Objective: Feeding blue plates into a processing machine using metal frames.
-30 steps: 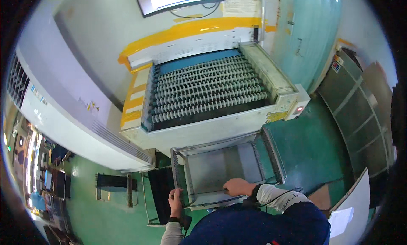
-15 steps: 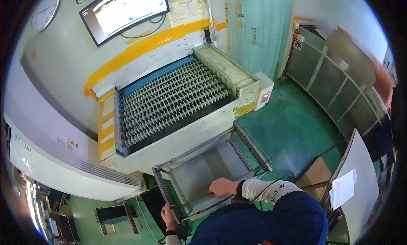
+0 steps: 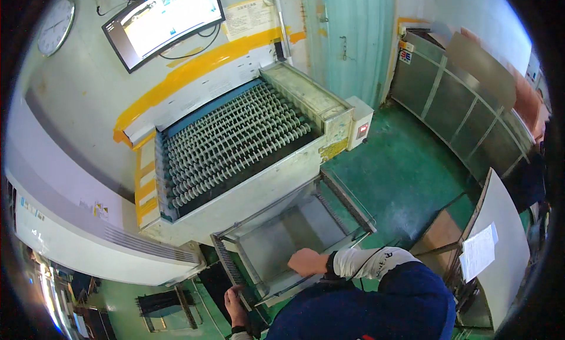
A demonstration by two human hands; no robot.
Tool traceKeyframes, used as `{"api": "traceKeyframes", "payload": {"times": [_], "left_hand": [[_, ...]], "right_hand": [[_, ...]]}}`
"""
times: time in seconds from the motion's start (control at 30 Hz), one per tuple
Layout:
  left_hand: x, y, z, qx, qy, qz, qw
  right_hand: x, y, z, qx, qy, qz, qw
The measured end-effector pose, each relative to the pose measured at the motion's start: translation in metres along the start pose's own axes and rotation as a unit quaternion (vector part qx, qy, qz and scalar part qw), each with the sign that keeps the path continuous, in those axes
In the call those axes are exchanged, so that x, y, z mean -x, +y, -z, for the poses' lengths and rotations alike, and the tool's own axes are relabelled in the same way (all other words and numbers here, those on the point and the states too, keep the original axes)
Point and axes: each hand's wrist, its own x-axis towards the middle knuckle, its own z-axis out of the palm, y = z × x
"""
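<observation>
Below me stands a metal rack (image 3: 342,204) with slotted side rails and a flat grey panel (image 3: 288,231) between them. My right hand (image 3: 307,261) is closed in a fist over the near part of the panel; what its fingers hold, if anything, is hidden under the hand. At the rack's near left corner, my left hand (image 3: 235,309) has its fingers curled against the lower end of the slotted left rail (image 3: 226,262). Part of that grip is hidden from view.
A roller conveyor machine (image 3: 235,146) stands just beyond the rack, with a control box (image 3: 360,123) on its right end. To the left is a long white cabinet (image 3: 106,234). Another rack (image 3: 168,304) sits on the floor at lower left. Large boards (image 3: 500,246) lean at right.
The view has shifted slightly, so the machine and wall appear a little farther left. My left hand sits slightly lower in the picture; my right hand stays closed over the panel.
</observation>
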Motion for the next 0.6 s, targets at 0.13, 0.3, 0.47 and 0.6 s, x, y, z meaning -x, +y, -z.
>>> {"api": "traceKeyframes", "payload": {"times": [0.13, 0.3, 0.47, 0.6], "left_hand": [[0.006, -0.027, 0.013, 0.088, 0.040, 0.032, 0.995], [0.009, -0.074, 0.033, -0.054, 0.067, 0.083, 0.993], [0.019, -0.119, 0.059, -0.129, 0.056, 0.153, 0.978], [0.023, -0.123, 0.056, -0.146, 0.043, 0.176, 0.972]], "right_hand": [[-0.009, 0.001, 0.022, 0.001, -0.030, -0.019, 0.999], [-0.025, 0.019, 0.019, -0.005, -0.044, -0.037, 0.998], [-0.044, 0.022, 0.027, 0.007, -0.052, -0.046, 0.998], [-0.045, 0.018, 0.047, -0.027, -0.037, -0.052, 0.998]]}}
